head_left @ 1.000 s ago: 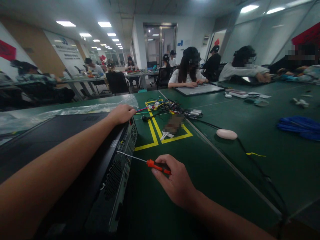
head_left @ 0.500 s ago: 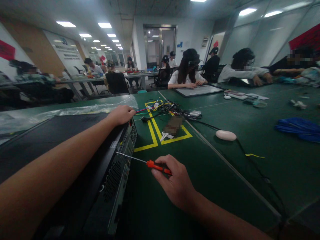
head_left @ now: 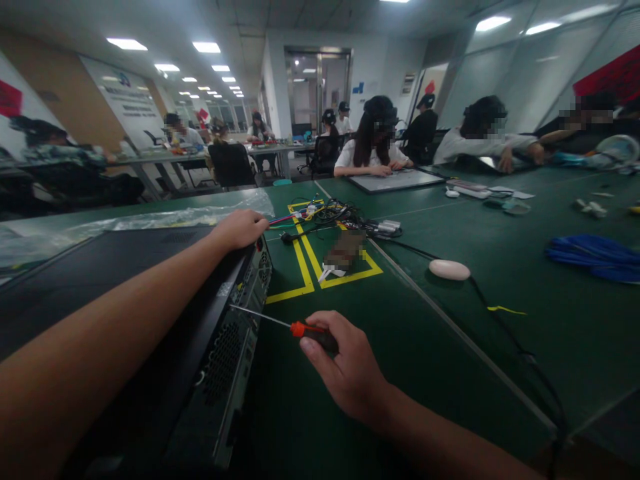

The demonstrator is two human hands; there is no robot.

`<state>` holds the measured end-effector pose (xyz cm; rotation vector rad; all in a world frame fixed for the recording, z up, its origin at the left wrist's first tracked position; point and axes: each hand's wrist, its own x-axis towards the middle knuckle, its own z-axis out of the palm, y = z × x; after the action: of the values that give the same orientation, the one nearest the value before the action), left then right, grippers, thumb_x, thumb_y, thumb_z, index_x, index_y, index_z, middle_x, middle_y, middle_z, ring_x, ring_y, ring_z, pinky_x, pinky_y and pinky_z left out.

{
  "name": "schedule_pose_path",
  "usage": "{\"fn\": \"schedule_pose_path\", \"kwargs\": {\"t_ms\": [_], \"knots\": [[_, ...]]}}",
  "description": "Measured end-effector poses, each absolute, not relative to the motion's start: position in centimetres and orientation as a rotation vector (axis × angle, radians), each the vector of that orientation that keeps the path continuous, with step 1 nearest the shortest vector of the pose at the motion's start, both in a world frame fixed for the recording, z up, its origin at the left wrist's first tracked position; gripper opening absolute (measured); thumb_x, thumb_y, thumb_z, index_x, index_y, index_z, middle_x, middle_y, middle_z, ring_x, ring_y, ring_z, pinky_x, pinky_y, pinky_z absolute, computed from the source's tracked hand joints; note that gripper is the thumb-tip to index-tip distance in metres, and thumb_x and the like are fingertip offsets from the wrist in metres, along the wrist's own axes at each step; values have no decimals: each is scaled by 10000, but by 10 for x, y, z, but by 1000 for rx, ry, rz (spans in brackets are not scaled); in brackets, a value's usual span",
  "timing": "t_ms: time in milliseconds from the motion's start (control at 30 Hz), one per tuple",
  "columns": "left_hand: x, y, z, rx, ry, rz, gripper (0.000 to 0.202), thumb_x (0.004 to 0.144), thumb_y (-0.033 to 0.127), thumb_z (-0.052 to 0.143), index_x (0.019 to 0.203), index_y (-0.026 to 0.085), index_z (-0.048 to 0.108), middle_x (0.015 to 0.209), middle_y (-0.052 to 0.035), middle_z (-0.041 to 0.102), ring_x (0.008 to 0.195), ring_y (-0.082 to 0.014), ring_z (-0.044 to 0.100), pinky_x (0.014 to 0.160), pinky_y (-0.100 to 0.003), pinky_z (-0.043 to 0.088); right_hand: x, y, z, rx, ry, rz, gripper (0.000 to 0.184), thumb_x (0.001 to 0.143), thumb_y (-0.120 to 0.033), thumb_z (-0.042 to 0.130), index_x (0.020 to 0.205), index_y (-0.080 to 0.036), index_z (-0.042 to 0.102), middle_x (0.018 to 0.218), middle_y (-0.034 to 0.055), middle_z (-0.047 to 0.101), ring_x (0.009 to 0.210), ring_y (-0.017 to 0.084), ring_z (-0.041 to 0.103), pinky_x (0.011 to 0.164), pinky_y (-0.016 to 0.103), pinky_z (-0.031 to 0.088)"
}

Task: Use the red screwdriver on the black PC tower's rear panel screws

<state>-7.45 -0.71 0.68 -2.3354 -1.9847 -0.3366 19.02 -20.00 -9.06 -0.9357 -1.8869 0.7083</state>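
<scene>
The screwdriver [head_left: 299, 329] has rolled about its own axis since the earlier frame: a dark side of the handle [head_left: 320, 337] now faces up where an orange strip showed, while the tip stays at the same spot on the computer case [head_left: 125, 260]. The left hand [head_left: 241, 228] keeps its place, and the whole view has shifted slightly.

The right hand [head_left: 345, 367] holds the handle closed between thumb and fingers, with no gap visible. The left hand lies palm down on the far rear corner of the case, fingers over the edge; whether they clamp it or merely press cannot be told.

The screwdriver is in front of the person, between the right hand and the rear panel [head_left: 223, 360], its tip against the upper edge of that panel, above the honeycomb vent. Any screw head there is too small to make out.

To turn well, the person should probably keep the shaft [head_left: 263, 315] square to the panel, push lightly inward, and roll the handle without swinging the wrist; the left hand should keep the case from sliding.

The screwdriver's tip points leftward, into the case, and its long axis runs across the view, sloping down a little toward the right hand.
</scene>
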Motion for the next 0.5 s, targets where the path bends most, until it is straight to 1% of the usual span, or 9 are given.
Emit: {"fn": "schedule_pose_path", "kwargs": {"t_ms": [67,133,300,500], "knots": [[-74,-8,8,-2335,-1991,-331,470,870,425,410,956,203,816,1036,-111,789,1005,-295,693,874,-331,516,190,-201,-91,-928,-1876,715,180,897,-218,665,1066,-213,605,929,20,683,768,166,637,703,292,473],[-74,-8,8,-2329,-2001,-326,473,869,437,412,954,206,816,1019,-107,790,1002,-297,694,861,-326,518,191,-201,-91,-928,-1881,711,187,874,-179,659,1038,-220,579,896,6,661,721,154,614,663,276,450],[-73,-9,9,-2309,-2024,-307,482,865,452,403,953,220,815,1006,-91,793,987,-294,698,829,-316,523,194,-202,-86,-924,-1945,717,119,910,-140,589,999,-219,578,872,4,638,690,148,568,648,276,418],[-73,-9,9,-2293,-2020,-268,497,861,451,389,988,232,816,1040,-77,795,1011,-294,696,860,-321,521,195,-203,-87,-918,-1968,744,135,917,-122,567,1005,-225,577,877,4,631,702,152,562,656,280,414]]}}
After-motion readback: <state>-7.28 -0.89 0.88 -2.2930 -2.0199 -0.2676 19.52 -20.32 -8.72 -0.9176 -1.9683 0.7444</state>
